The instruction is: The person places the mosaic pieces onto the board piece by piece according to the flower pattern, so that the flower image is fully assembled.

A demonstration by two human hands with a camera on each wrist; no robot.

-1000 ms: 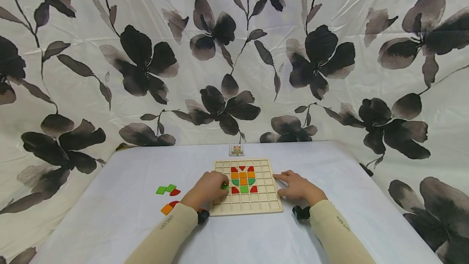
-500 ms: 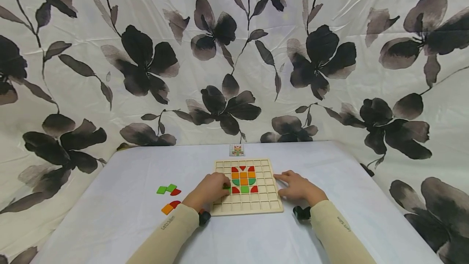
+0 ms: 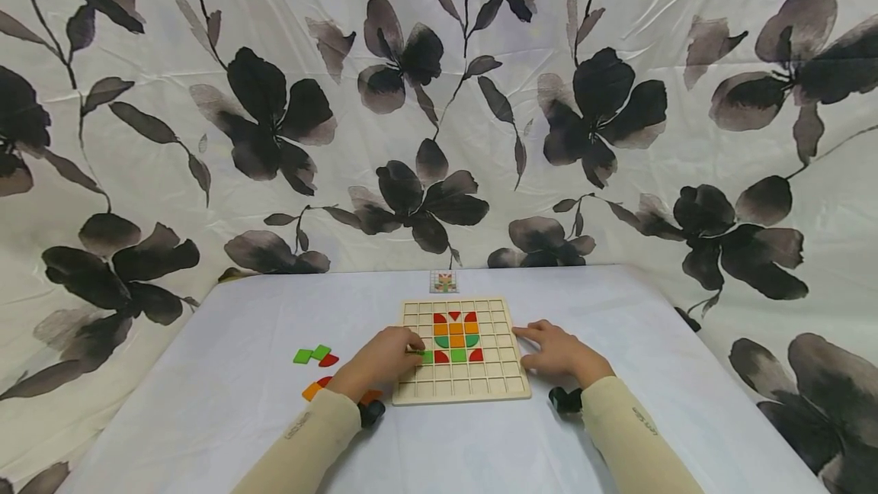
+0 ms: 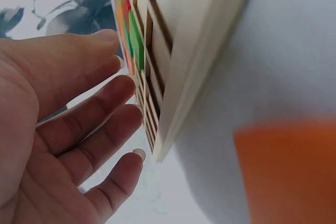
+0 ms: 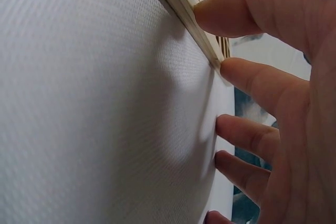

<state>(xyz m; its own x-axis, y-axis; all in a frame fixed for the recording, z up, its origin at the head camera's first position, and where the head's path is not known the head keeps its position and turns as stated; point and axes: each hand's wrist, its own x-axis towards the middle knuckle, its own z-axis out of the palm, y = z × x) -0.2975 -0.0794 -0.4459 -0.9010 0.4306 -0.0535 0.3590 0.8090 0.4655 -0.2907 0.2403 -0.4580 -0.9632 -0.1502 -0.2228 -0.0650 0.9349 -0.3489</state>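
Observation:
A pale wooden grid board [image 3: 504, 383] lies on the table, with red, orange and green tiles set in its middle cells. My left hand [image 3: 387, 357] is over the board's left side, its fingertips right at a green square tile [image 3: 427, 357] in the grid. In the left wrist view its fingers are loosely bent with nothing between them, beside the board's edge [image 4: 197, 51]. At the board's right side, the thumb and index finger of my right hand [image 3: 559, 349] touch the rim [image 5: 184, 3]; its other fingers are spread toward the cloth.
Left of the board lie loose tiles: two green squares [image 3: 302, 356], a red rounded piece [image 3: 329, 360], and orange [image 3: 312, 390] and red ones nearer. Another orange tile [image 4: 294, 171] is by my left wrist. A small pattern card [image 3: 443, 281] stands behind the board.
My left hand has drawn back slightly to the left and let go of the green square tile, which now shows in its cell. My right hand has stayed at the rim.

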